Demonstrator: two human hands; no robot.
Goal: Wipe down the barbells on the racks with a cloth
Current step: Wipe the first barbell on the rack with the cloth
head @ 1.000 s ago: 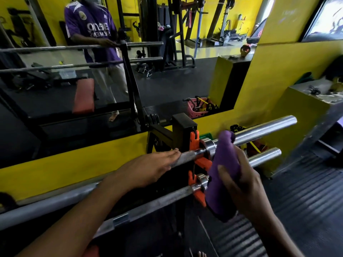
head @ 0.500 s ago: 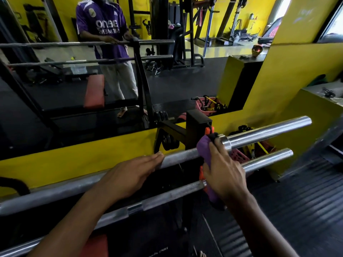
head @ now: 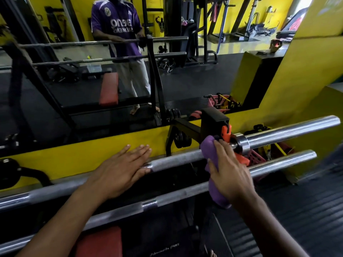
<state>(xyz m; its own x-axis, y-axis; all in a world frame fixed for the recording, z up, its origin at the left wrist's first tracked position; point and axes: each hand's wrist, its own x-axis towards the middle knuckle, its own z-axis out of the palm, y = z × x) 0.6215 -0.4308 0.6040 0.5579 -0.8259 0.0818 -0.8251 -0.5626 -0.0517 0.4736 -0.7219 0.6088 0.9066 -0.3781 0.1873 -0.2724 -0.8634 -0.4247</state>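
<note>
Two steel barbells lie across a black rack. The upper barbell (head: 178,161) runs from lower left to its thick sleeve at the right; the lower barbell (head: 278,165) lies nearer me. My left hand (head: 122,168) rests flat on the upper bar's shaft with straight fingers. My right hand (head: 229,171) grips a purple cloth (head: 209,147) and presses it on the upper bar just left of the orange rack hook (head: 226,133). The cloth's lower end hangs down over the lower bar.
A black rack post (head: 213,121) stands behind the bars against a yellow wall ledge (head: 74,160). A large mirror (head: 74,89) above shows the gym and a person in a purple shirt. A red bench pad (head: 98,242) sits below; black rubber flooring (head: 297,210) lies right.
My right hand brought the cloth from the collar onto the upper bar and slid it left past the orange hook. My left hand flattened, with its fingers straighter on the shaft.
</note>
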